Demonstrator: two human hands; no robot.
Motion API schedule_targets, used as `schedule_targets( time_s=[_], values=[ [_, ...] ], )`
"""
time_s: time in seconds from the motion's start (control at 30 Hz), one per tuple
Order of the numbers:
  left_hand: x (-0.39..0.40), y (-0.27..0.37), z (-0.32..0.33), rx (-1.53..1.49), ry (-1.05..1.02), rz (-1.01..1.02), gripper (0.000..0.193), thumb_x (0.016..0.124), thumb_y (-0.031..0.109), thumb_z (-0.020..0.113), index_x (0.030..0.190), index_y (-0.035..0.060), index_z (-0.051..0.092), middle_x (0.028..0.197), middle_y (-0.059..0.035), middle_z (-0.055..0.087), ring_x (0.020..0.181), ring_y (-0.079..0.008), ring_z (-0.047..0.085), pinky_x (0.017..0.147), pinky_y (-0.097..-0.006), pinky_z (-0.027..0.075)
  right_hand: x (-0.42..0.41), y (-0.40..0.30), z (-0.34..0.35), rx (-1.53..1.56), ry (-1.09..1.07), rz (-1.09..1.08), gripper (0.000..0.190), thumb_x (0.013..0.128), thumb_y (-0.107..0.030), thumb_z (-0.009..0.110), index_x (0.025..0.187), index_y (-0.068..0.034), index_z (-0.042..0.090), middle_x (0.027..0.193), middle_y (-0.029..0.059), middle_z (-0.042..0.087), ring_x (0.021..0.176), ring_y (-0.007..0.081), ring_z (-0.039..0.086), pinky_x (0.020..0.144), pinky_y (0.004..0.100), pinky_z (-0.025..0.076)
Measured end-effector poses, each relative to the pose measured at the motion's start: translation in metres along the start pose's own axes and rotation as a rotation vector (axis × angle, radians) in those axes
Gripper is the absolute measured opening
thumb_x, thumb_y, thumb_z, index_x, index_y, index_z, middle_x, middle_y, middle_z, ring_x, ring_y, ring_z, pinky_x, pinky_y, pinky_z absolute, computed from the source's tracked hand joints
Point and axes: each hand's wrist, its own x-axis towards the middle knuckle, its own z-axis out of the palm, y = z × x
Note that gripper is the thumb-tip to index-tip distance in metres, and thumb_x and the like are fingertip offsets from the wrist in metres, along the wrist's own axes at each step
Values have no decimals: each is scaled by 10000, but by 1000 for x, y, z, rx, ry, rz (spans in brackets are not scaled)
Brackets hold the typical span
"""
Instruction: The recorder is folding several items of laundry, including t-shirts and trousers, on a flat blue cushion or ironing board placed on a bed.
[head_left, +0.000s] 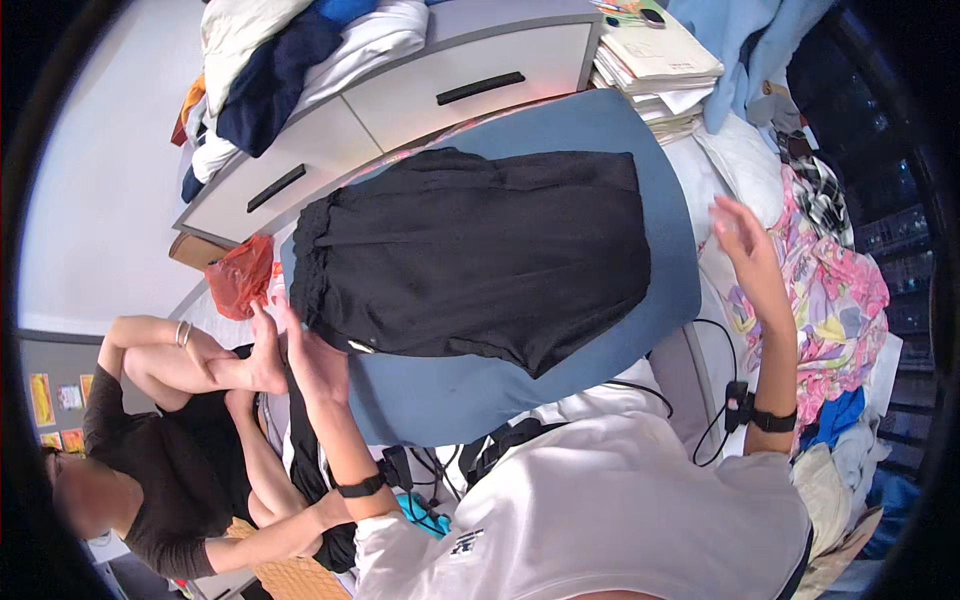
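Black shorts or a skirt with a gathered elastic waistband (480, 255) lie spread on a blue padded board or cushion (675, 225) before me. The waistband end is at the left, and a small white tag shows at its lower corner. My left hand (319, 364) is at the board's left edge beside that corner, fingers extended; whether it touches the cloth I cannot tell. To the right of the board, my right hand (742, 240) is raised with its fingers apart and nothing in it. Both of my wrists wear black straps with small cabled devices.
A person (172, 465) sits close on the left, one hand near my left forearm. Behind the board stand white drawers (480, 90) with clothes piled on top. Stacked papers (660, 67) are at the back right, a floral cloth (840, 307) at the right, a red plastic bag (241, 277) at the left.
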Motion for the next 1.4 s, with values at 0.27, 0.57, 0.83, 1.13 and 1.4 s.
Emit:
schedule_targets(
  time_s=[0.27, 0.57, 0.83, 1.13, 1.4],
  values=[
    [3, -33, 55, 244, 160, 129, 917, 809, 27, 786, 1481, 149, 175, 1368, -159, 438, 1219, -285, 519, 941, -411, 528, -20, 11, 88, 176, -150, 388, 586, 974, -299, 639, 1420, -41, 359, 1148, 143, 597, 946, 169, 618, 786, 332, 554],
    [-116, 30, -10, 183, 669, 398, 763, 734, -55, 684, 1396, 131, 354, 1179, -117, 575, 1080, -254, 593, 881, -385, 544, 29, -50, 165, 391, -468, 143, 530, 955, -198, 669, 1383, 25, 450, 1276, 122, 595, 1135, 165, 593, 942, 287, 466],
    [-447, 50, -129, 579, 1717, 855, 708, 765, -95, 649, 1388, 17, 334, 1297, -182, 531, 1093, -289, 624, 930, -393, 574, -50, -148, 309, 477, -1320, 14, 541, 958, -135, 644, 1426, -6, 404, 1248, 171, 613, 990, 179, 669, 841, 250, 520],
    [-380, 17, -205, 318, 1482, 213, 598, 910, 324, 584, 1456, 156, 407, 1439, -69, 476, 1279, -364, 479, 961, -642, 388, 77, -53, 187, 714, -393, 87, 472, 1021, -154, 507, 1437, 30, 382, 1384, 247, 509, 1221, 305, 535, 1068, 397, 411],
    [-102, 12, -195, 590, 1988, -126, 1239, 720, 394, 779, 1539, -6, -60, 1466, -272, 330, 1350, -375, 405, 1121, -471, 348, 82, 119, 47, 614, 162, 179, 420, 1026, -204, 506, 1344, 69, 479, 1349, 212, 523, 1146, 240, 555, 980, 318, 472]
  ],
)
